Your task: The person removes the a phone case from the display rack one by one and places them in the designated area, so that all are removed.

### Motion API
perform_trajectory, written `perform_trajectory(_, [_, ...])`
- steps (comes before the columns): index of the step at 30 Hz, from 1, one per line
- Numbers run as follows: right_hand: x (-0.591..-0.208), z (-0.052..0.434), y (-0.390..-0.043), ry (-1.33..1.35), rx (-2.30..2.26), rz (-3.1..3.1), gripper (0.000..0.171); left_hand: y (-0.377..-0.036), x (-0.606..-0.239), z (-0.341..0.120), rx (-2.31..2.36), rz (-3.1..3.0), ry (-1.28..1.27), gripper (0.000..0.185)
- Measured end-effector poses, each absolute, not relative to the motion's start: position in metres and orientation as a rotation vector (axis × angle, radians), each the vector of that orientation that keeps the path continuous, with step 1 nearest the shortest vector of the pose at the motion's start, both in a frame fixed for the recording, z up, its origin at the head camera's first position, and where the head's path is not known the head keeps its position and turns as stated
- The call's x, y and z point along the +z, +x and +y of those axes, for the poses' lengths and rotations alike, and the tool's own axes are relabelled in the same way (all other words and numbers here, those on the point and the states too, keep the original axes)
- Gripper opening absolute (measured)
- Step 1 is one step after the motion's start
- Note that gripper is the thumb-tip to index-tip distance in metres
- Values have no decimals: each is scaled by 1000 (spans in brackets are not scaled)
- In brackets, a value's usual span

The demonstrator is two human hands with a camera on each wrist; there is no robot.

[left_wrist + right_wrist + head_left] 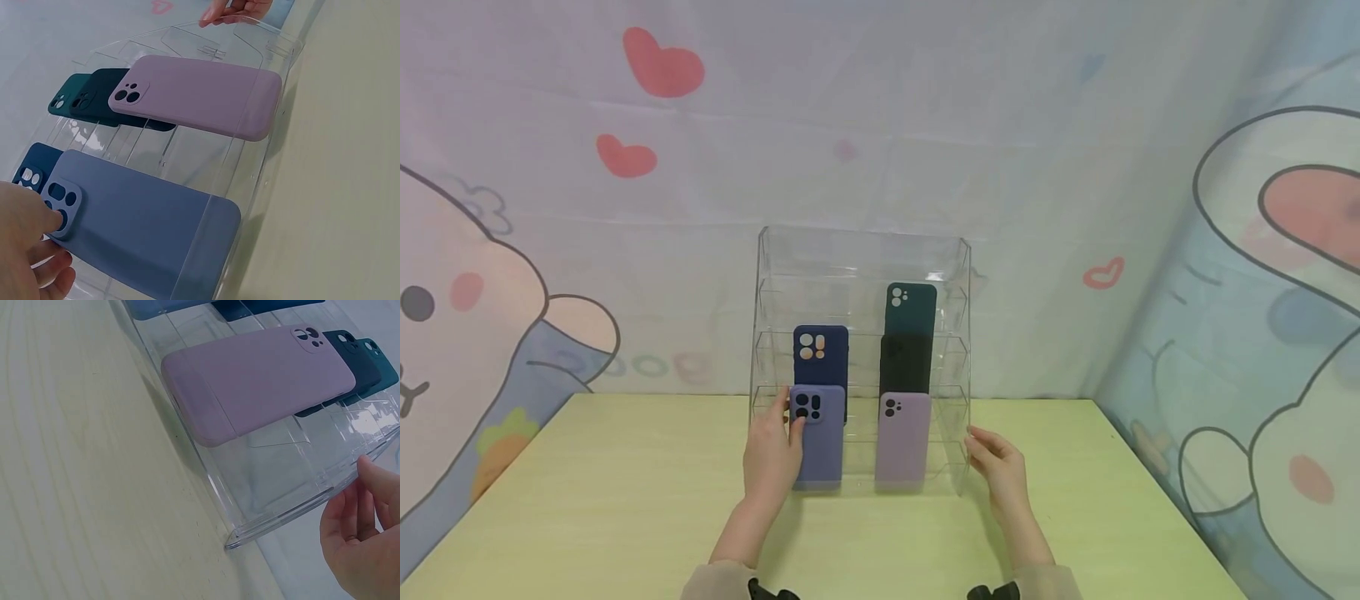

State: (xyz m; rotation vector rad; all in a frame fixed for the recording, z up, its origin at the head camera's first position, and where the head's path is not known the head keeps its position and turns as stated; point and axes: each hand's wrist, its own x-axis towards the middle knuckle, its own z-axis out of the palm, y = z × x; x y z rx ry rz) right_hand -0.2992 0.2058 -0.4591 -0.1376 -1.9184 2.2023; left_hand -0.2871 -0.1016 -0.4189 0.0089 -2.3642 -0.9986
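Note:
A clear acrylic tiered rack [861,258] stands on the table with phone cases in its tiers. My left hand [772,454] pinches the periwinkle phone case [144,219] in the lowest tier, thumb at its camera cutouts and fingers behind its edge. Behind that case rises a navy case [821,354]. On the rack's right half, a lilac case [262,381] sits lowest, with a black case [905,364] and a dark green case [912,304] in higher tiers behind it. At the rack's right side, my right hand [369,525] pinches the clear side edge between thumb and fingers.
The rack stands toward the back of a pale yellow wooden table [625,500]. A cloth backdrop [865,108] printed with hearts and cartoon animals hangs behind and along the sides.

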Motion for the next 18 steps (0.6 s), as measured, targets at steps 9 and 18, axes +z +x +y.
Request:
perform_trajectory(9, [-458, 206, -298, -143, 2206, -1913, 13, -286, -417, -101, -1152, -2290, 9, 38])
perform_trajectory(18, [-459, 205, -297, -129, 2196, -1922, 13, -286, -417, -103, -1277, -2279, 40, 33])
